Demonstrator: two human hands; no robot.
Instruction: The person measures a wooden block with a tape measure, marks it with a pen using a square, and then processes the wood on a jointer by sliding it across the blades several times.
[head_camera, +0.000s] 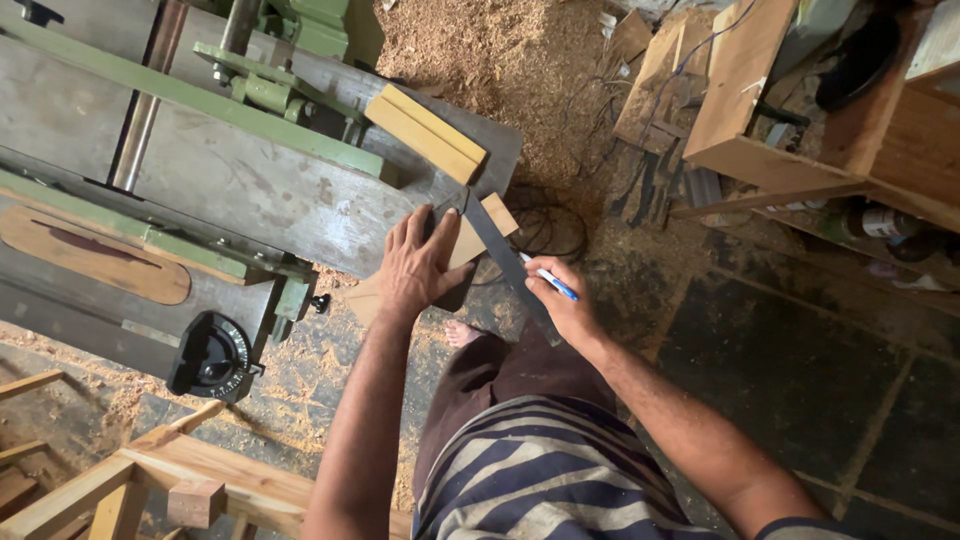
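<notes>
My left hand (415, 265) lies flat on a small wood piece (478, 232) at the corner of the grey metal table (250, 190) of a big green saw machine. My fingers (420, 225) are spread wide & press down on the wood and on the thick end of a metal square (505, 255). The long dark blade of the square runs back toward me, just past the table edge. My right hand (565, 305) is closed on a blue pen (552, 282), w/ the tip right beside the blade. The wood piece sits partly off the table corner, under my left palm, so I can't see all of it. Two pale wood blocks (425, 132) lie stacked on the table a bit further up, apart from my hands. Sawdust (500, 60) is piled on the floor behind the machine, and a black cable (550, 228) curls there near the corner. A wooden shelf unit (800, 130) stands to the right. My bare foot (462, 332) is on the dark floor below. What could go wrong, I think: if my left hand eases up, the square could slide & the pen line would come out crooked. The wood hangs near the edge, so a hard push could tip it off, maybe onto my foot. The cable by my feet could trip me too.
</notes>
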